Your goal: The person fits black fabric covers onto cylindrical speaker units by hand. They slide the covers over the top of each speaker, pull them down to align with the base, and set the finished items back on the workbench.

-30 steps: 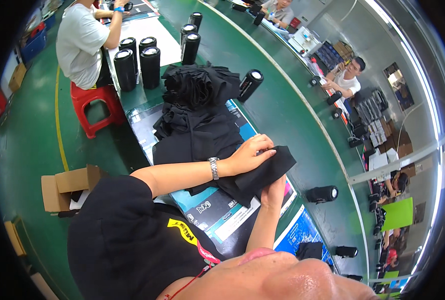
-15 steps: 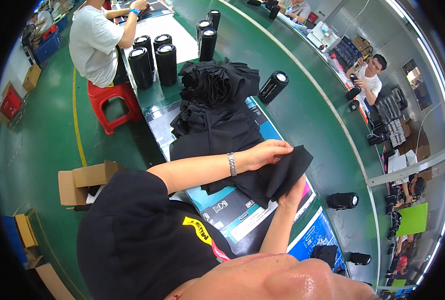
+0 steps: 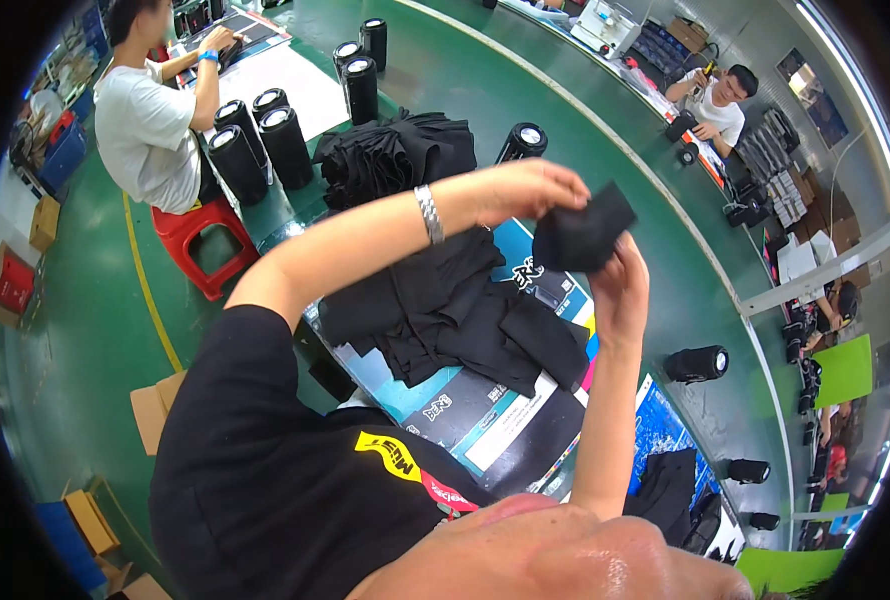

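Note:
A small black cloth piece (image 3: 587,232), a little blurred, is held up above the table between my two hands. My left hand (image 3: 530,190), with a metal watch on the wrist, has its bent fingers pinched at the cloth's upper left edge. From below and to the right, my right hand (image 3: 622,285) grips the lower right part. Beneath them, flat black cloth pieces (image 3: 445,310) overlap in a loose pile. Beyond my left forearm sits a thick bunch of gathered black cloth (image 3: 400,150).
Several black cylindrical speakers (image 3: 285,148) stand at the far left of the table; another speaker (image 3: 700,364) lies at right. Printed sheets (image 3: 495,425) cover the tabletop. A co-worker (image 3: 155,120) sits on a red stool (image 3: 205,245). More black cloth (image 3: 665,490) lies at lower right.
Both hands have moved farther away and up off the pile, bringing the black cloth with them. Flat cloth pieces now show where my hands were. The view has shifted too.

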`<control>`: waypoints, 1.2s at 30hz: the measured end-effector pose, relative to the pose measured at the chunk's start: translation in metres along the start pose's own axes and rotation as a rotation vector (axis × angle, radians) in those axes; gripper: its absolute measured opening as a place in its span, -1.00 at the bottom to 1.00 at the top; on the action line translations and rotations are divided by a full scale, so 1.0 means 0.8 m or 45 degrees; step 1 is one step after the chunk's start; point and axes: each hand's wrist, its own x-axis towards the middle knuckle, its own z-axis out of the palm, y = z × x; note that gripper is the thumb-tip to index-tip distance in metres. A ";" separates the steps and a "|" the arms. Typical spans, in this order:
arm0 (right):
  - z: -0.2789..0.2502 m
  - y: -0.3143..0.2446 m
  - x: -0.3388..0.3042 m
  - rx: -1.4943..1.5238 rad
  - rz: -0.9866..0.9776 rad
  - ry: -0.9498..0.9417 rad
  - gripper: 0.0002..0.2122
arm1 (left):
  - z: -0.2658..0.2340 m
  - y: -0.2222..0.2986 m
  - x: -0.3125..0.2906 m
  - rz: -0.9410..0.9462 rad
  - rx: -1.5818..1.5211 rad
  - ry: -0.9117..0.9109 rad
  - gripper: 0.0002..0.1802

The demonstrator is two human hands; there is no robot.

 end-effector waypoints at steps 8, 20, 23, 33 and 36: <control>-0.021 0.105 0.164 -0.293 -0.016 0.540 -0.92 | -0.078 -0.012 0.087 0.321 0.516 0.780 -0.81; -0.033 0.158 0.231 -0.802 -0.346 0.864 -0.86 | -0.138 -0.046 0.137 0.138 -0.457 0.929 -0.89; -0.081 0.148 0.222 -0.571 -0.324 0.836 -0.87 | -0.103 -0.049 0.137 0.021 -0.375 0.792 -0.82; -0.176 0.068 0.131 -0.731 0.123 0.764 -0.82 | -0.001 -0.103 0.162 -0.161 -0.347 0.724 -0.84; -0.171 0.050 0.129 -0.727 0.260 0.679 -0.81 | 0.002 -0.103 0.166 -0.268 -0.209 0.777 -0.85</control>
